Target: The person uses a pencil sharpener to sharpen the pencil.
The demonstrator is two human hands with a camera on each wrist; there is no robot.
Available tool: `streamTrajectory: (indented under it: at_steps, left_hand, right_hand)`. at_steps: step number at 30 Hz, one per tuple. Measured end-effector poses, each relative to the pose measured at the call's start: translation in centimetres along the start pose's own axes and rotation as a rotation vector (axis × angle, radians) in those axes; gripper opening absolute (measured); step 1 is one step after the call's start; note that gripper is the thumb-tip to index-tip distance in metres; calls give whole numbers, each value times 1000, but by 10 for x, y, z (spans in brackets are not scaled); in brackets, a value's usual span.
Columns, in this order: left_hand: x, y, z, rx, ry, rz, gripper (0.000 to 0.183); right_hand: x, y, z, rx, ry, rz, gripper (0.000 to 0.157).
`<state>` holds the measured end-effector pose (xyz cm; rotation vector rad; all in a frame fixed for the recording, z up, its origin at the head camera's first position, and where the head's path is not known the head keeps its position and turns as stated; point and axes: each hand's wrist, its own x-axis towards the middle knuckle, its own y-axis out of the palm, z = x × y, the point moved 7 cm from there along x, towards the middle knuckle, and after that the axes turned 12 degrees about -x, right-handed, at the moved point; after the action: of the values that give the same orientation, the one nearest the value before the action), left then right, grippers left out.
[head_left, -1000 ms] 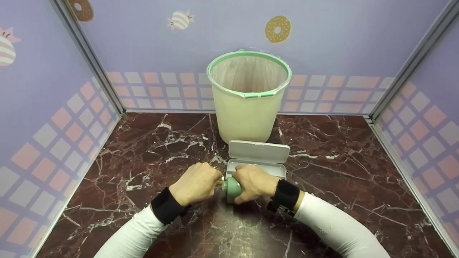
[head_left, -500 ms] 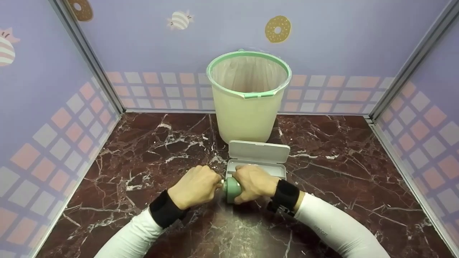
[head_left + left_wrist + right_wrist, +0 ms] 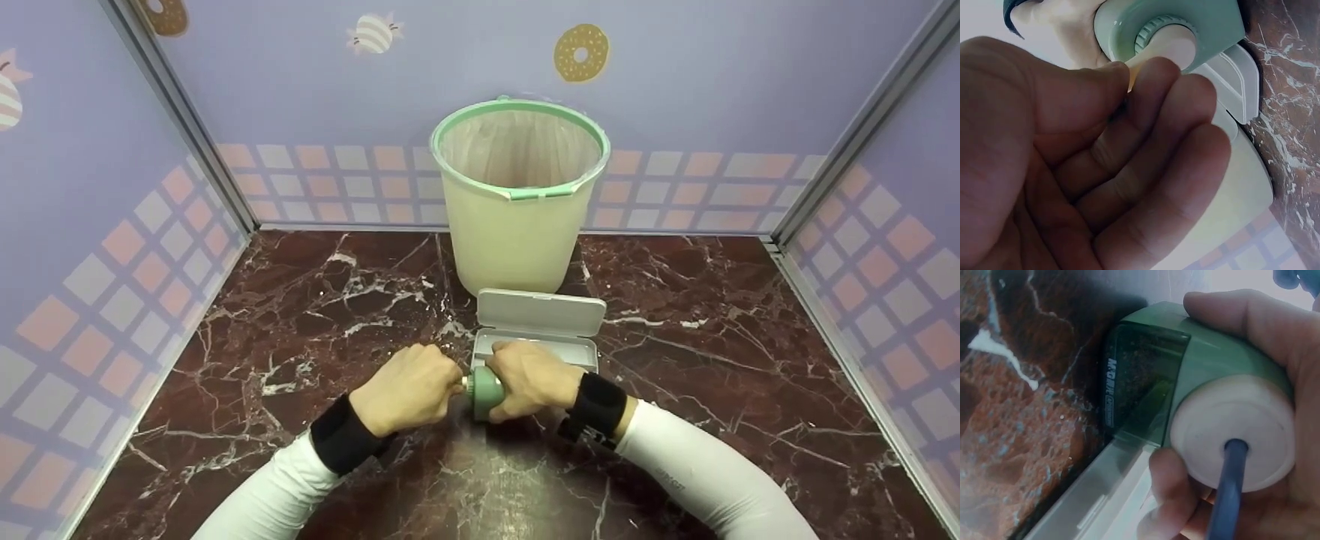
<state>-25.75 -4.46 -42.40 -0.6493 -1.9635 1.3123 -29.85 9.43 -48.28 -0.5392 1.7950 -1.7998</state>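
A green hand-crank pencil sharpener [image 3: 487, 394] lies between the hands, close over the table. My right hand [image 3: 534, 377] grips its body from the right side, thumb and fingers wrapped round it. In the right wrist view, a dark pencil [image 3: 1229, 495] sticks out of the hole in the cream round front, beside a see-through shavings window [image 3: 1140, 382]. On the other side, my left hand [image 3: 409, 386] pinches the cream crank [image 3: 1171, 46] between thumb and index finger, the other fingers curled. The crank's end is hidden by those fingers.
Just behind the right hand lies a white pencil case [image 3: 540, 311] with its lid raised. Beyond it stands a tall cream bin [image 3: 517, 240] with a green rim and a clear liner. Patterned walls [image 3: 675, 82] close off the back and sides of the marbled table [image 3: 300, 300].
The left hand has dropped slightly toward the person along with the crank. The right hand keeps its grip on the sharpener. The head view has tilted down a little.
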Motion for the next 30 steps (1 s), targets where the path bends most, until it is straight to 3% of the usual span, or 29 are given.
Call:
streamTrajectory:
  at_steps: [9, 15, 22, 30]
  left_hand:
    - [-11, 17, -6, -61, -35, 99, 28]
    - [-11, 30, -1, -105, -76, 135, 29]
    - [-6, 45, 12, -136, -181, 177, 31]
    - [1, 58, 37, -241, -208, 205, 26]
  right_hand:
    - [-1, -1, -3, 13, 44, 23, 43]
    - [-1, 0, -2, 4, -2, -8, 44]
    - [-1, 1, -2, 0, -14, -16, 45]
    - [1, 2, -2, 31, -15, -18, 45]
